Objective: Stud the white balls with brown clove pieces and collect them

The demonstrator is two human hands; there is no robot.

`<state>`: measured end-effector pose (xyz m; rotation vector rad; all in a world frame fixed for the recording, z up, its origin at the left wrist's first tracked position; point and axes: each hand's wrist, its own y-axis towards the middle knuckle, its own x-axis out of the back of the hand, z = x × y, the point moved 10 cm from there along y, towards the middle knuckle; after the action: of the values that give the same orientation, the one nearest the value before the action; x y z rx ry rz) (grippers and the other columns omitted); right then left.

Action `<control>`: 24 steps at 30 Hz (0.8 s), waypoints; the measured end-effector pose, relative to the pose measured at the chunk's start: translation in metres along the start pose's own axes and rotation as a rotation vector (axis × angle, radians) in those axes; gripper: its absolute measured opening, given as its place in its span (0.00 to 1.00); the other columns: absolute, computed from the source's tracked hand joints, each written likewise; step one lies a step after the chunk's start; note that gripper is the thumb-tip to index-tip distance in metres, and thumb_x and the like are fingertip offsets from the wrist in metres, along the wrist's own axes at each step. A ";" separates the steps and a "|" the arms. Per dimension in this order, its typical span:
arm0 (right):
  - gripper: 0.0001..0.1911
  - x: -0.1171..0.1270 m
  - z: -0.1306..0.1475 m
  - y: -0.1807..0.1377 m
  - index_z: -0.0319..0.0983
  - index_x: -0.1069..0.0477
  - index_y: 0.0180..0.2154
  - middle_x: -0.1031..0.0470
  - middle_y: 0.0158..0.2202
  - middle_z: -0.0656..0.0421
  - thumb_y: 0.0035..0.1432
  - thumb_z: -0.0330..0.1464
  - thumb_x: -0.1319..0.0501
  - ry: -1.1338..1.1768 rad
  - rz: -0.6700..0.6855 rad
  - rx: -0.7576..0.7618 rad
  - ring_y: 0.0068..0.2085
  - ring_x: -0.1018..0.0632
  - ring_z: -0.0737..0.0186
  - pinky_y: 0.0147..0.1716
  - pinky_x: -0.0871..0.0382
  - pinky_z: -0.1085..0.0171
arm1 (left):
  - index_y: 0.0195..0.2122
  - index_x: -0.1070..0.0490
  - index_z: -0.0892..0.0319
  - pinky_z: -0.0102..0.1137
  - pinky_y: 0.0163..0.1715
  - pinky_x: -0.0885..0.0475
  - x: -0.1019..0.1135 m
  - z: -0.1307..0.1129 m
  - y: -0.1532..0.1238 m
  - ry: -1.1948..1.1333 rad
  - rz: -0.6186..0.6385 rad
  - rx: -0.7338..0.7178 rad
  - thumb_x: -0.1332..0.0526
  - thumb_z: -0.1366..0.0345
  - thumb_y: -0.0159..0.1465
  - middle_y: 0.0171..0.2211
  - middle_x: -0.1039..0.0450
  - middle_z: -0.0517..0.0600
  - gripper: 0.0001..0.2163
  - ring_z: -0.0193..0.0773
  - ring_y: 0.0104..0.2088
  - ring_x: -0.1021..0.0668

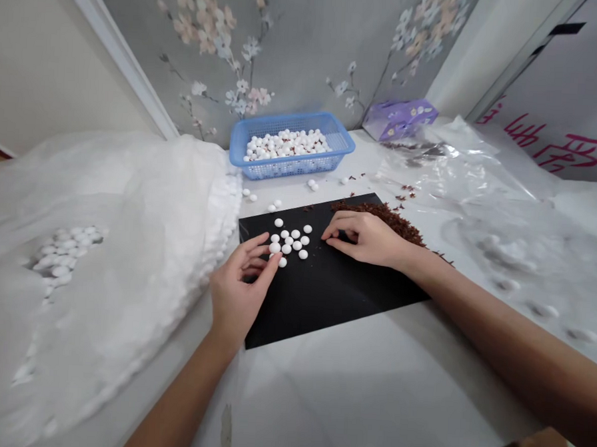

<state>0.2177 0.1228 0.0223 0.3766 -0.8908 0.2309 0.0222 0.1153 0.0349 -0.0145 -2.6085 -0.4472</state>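
Note:
My left hand (240, 277) is at the left of the black sheet (319, 304), thumb and fingers curled around a white ball (275, 247) at the fingertips. A cluster of small white balls (296, 235) lies beside those fingertips on the sheet. My right hand (360, 237) is over the sheet's right part, its thumb and fingertips pinched together. Whatever is between them is too small to make out. Right behind that hand spreads a heap of small reddish-brown, star-shaped pieces (401, 225), partly hidden by the hand and forearm.
A blue plastic basket (291, 163) at the back holds many white balls with some brown bits. On the left bulges a large translucent bag (167, 243) full of white balls. Clear plastic bags (461, 165) and a purple package (401, 119) lie to the right on the white table (319, 398).

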 end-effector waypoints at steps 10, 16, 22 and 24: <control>0.03 0.002 0.050 -0.016 0.38 0.31 0.32 0.32 0.33 0.59 0.58 0.29 0.43 0.262 -0.388 0.056 0.23 0.35 0.73 0.21 0.38 0.70 | 0.35 0.23 0.57 0.28 0.37 0.25 -0.056 -0.004 -0.028 -0.365 0.361 0.204 0.34 0.65 0.53 0.34 0.21 0.48 0.08 0.36 0.34 0.21; 0.04 -0.001 0.059 -0.024 0.39 0.33 0.35 0.33 0.34 0.58 0.60 0.28 0.45 0.203 -0.439 0.096 0.26 0.32 0.72 0.22 0.37 0.70 | 0.37 0.22 0.57 0.29 0.42 0.26 -0.056 0.013 -0.022 -0.518 0.344 0.370 0.35 0.63 0.55 0.37 0.21 0.49 0.09 0.35 0.36 0.21; 0.04 0.000 0.060 -0.025 0.40 0.33 0.35 0.33 0.34 0.58 0.60 0.28 0.46 0.147 -0.447 0.097 0.26 0.32 0.71 0.23 0.37 0.70 | 0.38 0.22 0.57 0.32 0.43 0.26 -0.057 0.017 -0.021 -0.539 0.351 0.384 0.35 0.62 0.55 0.38 0.21 0.49 0.10 0.37 0.36 0.21; 0.04 -0.001 0.061 -0.024 0.40 0.33 0.35 0.32 0.33 0.58 0.60 0.28 0.46 0.139 -0.438 0.107 0.27 0.31 0.70 0.23 0.36 0.70 | 0.37 0.22 0.58 0.32 0.42 0.26 -0.057 0.018 -0.021 -0.532 0.350 0.387 0.35 0.61 0.54 0.37 0.21 0.50 0.10 0.37 0.36 0.21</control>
<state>0.1823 0.0752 0.0513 0.6361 -0.6417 -0.0994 0.0620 0.1048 -0.0129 -0.5147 -3.0727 0.2228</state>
